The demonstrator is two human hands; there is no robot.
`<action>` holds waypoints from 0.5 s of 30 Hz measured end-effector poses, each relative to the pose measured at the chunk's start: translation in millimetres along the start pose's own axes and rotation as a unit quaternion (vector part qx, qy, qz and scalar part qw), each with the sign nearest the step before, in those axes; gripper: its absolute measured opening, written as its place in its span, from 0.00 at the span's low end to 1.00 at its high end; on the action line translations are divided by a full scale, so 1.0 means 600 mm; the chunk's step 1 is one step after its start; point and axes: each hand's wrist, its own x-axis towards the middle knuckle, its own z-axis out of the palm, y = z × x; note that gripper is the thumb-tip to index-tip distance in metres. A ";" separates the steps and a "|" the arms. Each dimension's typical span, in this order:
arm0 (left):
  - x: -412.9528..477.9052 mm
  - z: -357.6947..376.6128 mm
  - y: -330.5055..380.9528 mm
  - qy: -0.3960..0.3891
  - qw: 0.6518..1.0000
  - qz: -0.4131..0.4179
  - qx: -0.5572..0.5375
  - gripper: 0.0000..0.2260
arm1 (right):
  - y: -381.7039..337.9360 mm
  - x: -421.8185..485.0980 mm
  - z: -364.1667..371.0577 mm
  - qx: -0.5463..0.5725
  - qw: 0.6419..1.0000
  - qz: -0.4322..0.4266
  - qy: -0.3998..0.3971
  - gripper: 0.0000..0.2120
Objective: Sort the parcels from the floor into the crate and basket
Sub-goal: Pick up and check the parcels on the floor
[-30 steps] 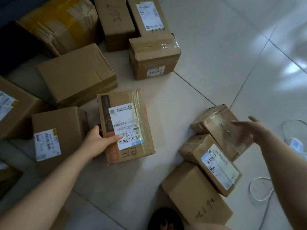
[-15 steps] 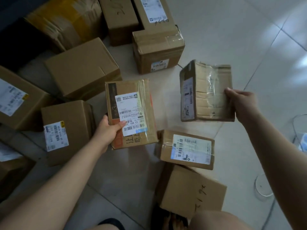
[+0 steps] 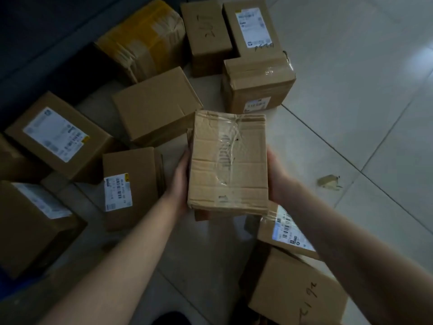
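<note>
A brown parcel [image 3: 228, 165] with crinkled clear tape on top is held above the floor in the middle of the view. It lies stacked on a second parcel [image 3: 202, 216], of which only a left edge and a bottom corner show. My left hand [image 3: 179, 181] holds the stack's left side and my right hand [image 3: 278, 179] holds its right side. The fingers of both hands are hidden under the parcels. I see no crate or basket.
Several parcels lie on the tiled floor: a labelled one [image 3: 287, 233] and a handwritten one [image 3: 297, 299] at lower right, a small labelled box [image 3: 131, 186] at left, a plain box [image 3: 157, 109] and a taped box [image 3: 257, 83] beyond. A cardboard scrap [image 3: 329, 181] lies at right.
My right hand brought the taped parcel leftward onto the labelled parcel held by my left hand. Both hands now carry the two as one stack, closer to me.
</note>
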 end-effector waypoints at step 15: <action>-0.648 0.287 0.358 0.031 0.992 0.107 0.056 0.21 | -0.455 -0.649 0.143 0.064 0.996 -0.015 -0.052 0.24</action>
